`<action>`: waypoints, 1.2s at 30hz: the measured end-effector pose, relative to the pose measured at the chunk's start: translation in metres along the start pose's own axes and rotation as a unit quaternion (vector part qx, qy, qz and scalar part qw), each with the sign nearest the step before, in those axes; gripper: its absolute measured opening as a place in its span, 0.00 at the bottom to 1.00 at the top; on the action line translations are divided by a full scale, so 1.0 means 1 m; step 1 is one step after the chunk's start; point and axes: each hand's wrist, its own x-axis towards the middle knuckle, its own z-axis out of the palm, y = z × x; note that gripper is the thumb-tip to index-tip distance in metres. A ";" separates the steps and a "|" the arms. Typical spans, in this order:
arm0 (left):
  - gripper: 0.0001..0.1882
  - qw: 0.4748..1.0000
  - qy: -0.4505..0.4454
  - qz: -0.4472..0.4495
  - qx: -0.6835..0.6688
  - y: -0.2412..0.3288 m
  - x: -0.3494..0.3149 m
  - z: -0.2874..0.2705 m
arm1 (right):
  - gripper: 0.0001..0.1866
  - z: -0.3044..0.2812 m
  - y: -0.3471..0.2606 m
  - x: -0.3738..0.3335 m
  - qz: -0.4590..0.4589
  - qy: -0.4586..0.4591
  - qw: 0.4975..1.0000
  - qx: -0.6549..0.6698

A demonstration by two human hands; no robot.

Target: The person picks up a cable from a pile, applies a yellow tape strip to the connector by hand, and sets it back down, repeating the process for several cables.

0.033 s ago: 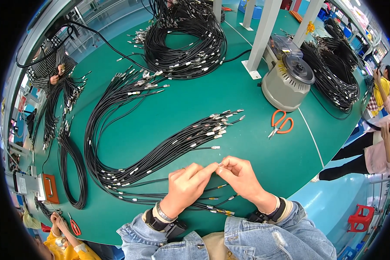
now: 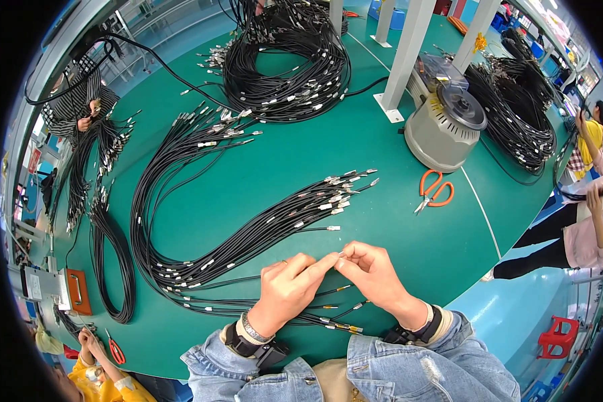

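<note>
My left hand (image 2: 290, 288) and my right hand (image 2: 374, 273) meet at the fingertips over the near part of the table. Both are closed in a pinch on a small silvery piece (image 2: 341, 254), which looks like a cable end; the fingers cover most of it. A black cable passes behind my left hand. Below my hands lie several loose black cables (image 2: 325, 322), some with yellowish ends. To their left, a thick bundle of black cables (image 2: 248, 228) curves across the table, its white-tagged, metal-tipped ends pointing right.
Orange-handled scissors (image 2: 435, 192) lie before a round grey machine (image 2: 443, 127) beside a white post (image 2: 407, 60). Coiled cables (image 2: 285, 74) sit at the back, and another coil (image 2: 516, 114) at right. Red-handled snips (image 2: 116, 350) lie at left. Other people work around the green table (image 2: 355, 141).
</note>
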 end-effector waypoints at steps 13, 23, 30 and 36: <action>0.17 0.998 0.043 -0.038 0.015 0.001 -0.003 0.003 | 0.08 0.000 -0.009 -0.001 0.035 -0.044 0.993 0.101; 0.13 0.996 0.039 -0.076 -0.011 0.009 0.003 -0.001 | 0.05 0.002 -0.002 0.001 0.020 -0.020 0.999 0.041; 0.06 0.992 0.057 -0.100 -0.042 0.008 0.000 0.002 | 0.05 0.002 0.000 0.001 -0.008 -0.018 0.999 0.046; 0.03 0.989 0.041 -0.128 -0.065 0.010 -0.002 0.004 | 0.05 0.003 -0.002 0.001 -0.023 -0.019 0.999 0.042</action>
